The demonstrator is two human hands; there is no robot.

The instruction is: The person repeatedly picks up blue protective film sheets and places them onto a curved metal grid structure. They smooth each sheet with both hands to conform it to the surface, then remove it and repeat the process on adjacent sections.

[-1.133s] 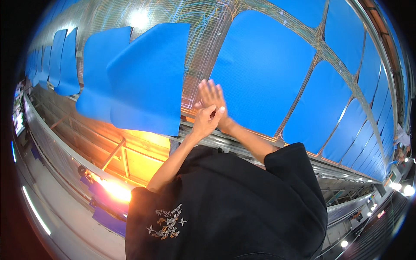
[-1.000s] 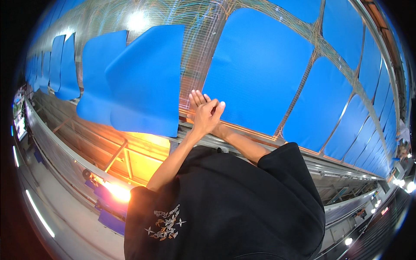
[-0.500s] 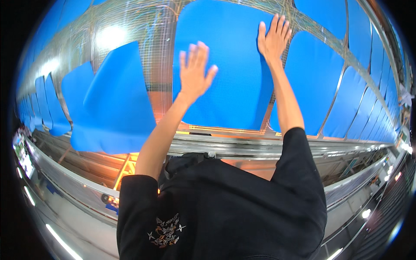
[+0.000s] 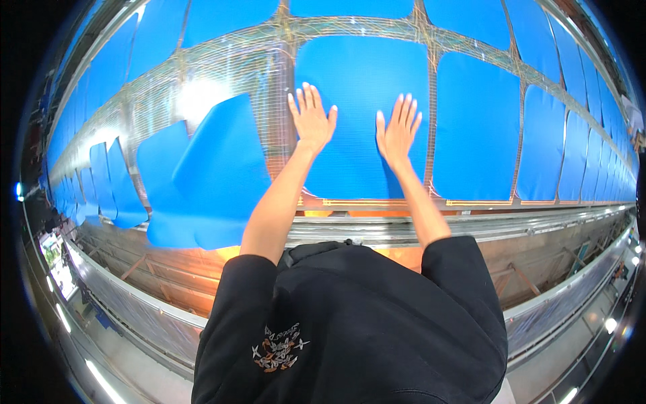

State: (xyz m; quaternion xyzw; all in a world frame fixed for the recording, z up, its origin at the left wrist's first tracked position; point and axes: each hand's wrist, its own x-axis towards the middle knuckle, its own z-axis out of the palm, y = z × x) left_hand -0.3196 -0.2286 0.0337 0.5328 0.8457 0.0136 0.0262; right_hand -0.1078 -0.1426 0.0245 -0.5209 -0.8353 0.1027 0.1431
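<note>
A blue panel with rounded corners (image 4: 360,74) lies flat before me on a long printing table. My left hand (image 4: 313,120) is over its left edge, fingers stretched out and palm down. On the right part of the same panel is my right hand (image 4: 398,131), likewise spread flat with fingers apart. Neither hand grips anything. Whether the palms press on the surface or hover slightly I cannot tell. Left of the panel, a loose blue sheet (image 4: 225,161) stands partly curled and hangs over the near edge of the table.
More flat blue panels (image 4: 478,128) run off to the right in a row, with another row beyond. Colored streaks mark the table surface (image 4: 235,67) between them. A metal rail (image 4: 363,232) follows the near edge. Orange light glows beneath.
My right hand has come nearer and inward from the panel's far right corner. My left hand is now by the panel's left edge. The view has shifted.
</note>
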